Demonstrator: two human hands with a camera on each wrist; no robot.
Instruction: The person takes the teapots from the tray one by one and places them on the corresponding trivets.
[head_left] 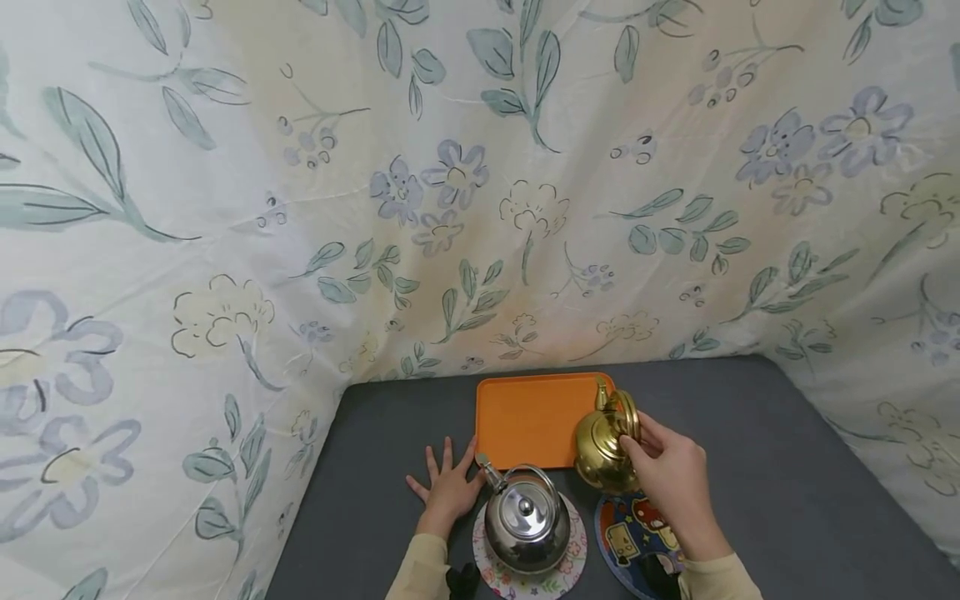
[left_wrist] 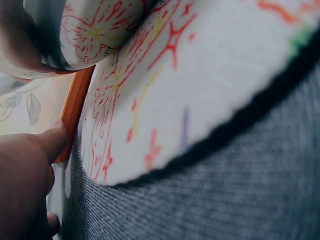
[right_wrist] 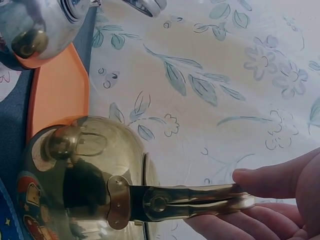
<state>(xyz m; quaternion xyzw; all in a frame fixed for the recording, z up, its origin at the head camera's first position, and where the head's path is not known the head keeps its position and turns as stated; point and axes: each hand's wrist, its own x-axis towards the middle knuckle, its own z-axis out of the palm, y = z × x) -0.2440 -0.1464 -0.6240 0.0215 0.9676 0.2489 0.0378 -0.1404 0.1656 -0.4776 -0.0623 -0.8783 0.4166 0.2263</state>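
Note:
My right hand (head_left: 667,479) grips the upright handle of a shiny gold kettle (head_left: 600,446), thumb on one side and fingers on the other. In the head view the kettle overlaps the orange tray's (head_left: 525,421) right front corner, its spout pointing away from me. The right wrist view shows the handle (right_wrist: 200,200) between thumb and fingers. Fingers spread, my left hand (head_left: 452,492) lies by the tray's left front corner. Beside it a silver kettle (head_left: 527,529) stands on a round floral mat (head_left: 573,558), with its handle up and its spout toward the tray.
A round blue mat (head_left: 622,546) with cartoon figures lies below the gold kettle, partly behind my right wrist. Everything rests on a dark grey tabletop (head_left: 780,467). Floral cloth (head_left: 465,308) hangs along the table's back and both sides.

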